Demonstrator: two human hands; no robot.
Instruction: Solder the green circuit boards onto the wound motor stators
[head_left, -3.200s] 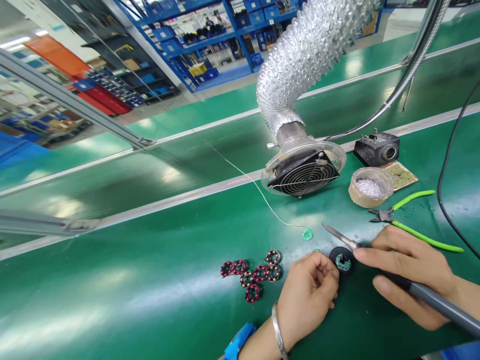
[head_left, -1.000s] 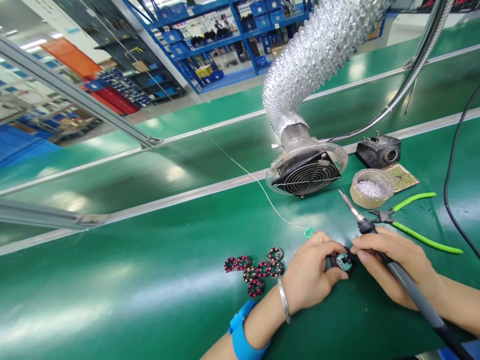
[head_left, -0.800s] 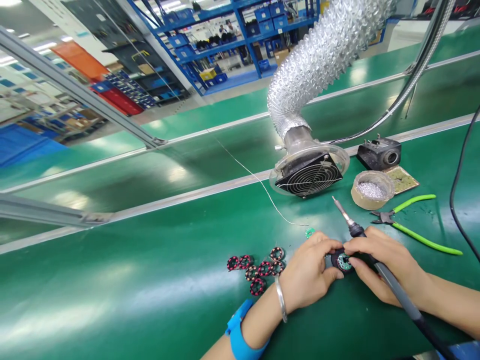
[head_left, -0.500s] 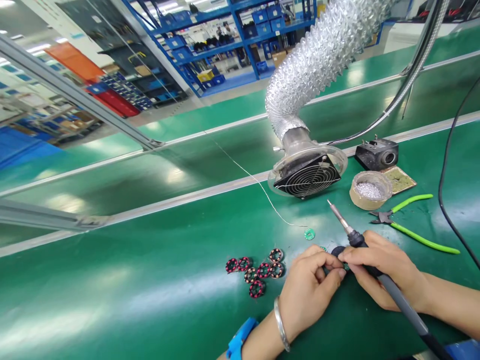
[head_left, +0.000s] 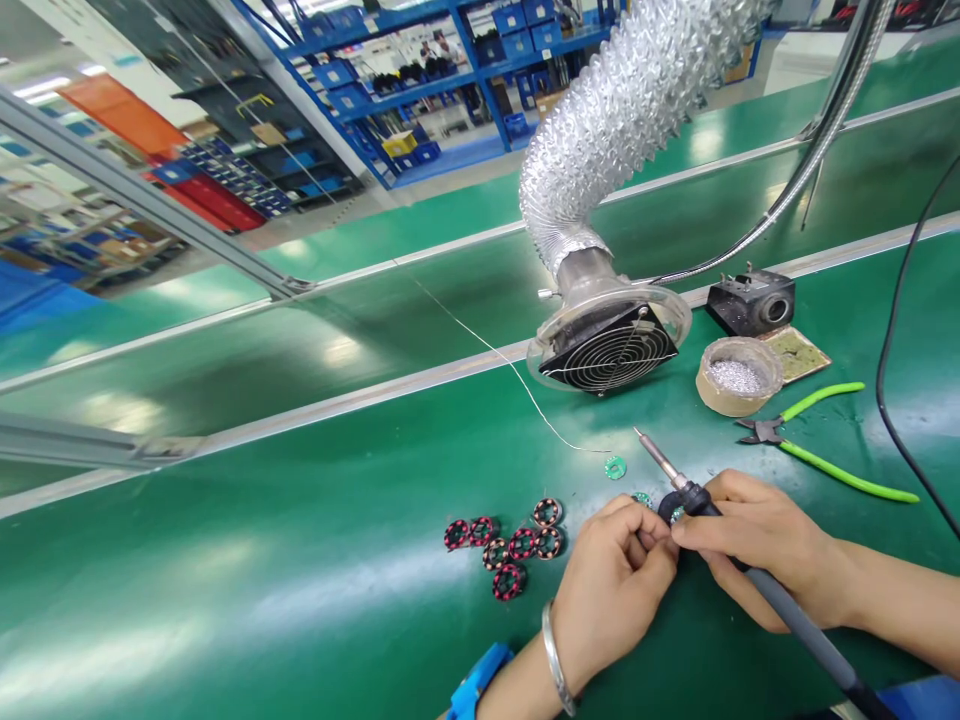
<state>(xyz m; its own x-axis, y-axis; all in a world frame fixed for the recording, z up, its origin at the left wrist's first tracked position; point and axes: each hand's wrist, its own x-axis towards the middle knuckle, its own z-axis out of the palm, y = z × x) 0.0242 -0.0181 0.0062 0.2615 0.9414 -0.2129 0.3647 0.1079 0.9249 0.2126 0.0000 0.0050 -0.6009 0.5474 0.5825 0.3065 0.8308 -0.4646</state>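
A small black ring (head_left: 666, 503) lay on the green belt (head_left: 300, 560), mostly hidden between both hands. Left hand (head_left: 611, 590) was curled, fingertips pinching the ring's near edge. Right hand (head_left: 757, 540) was closed around a soldering iron (head_left: 720, 520), its tip pointing up and away from the ring. Left of the left hand lay a cluster of red coil rings (head_left: 510, 550). Beyond the hands stood an extractor fan (head_left: 607, 350) on a foil duct (head_left: 622, 110); green cutters (head_left: 817, 440) lay beyond the right hand. Blue shelving (head_left: 420, 60) filled the far room.
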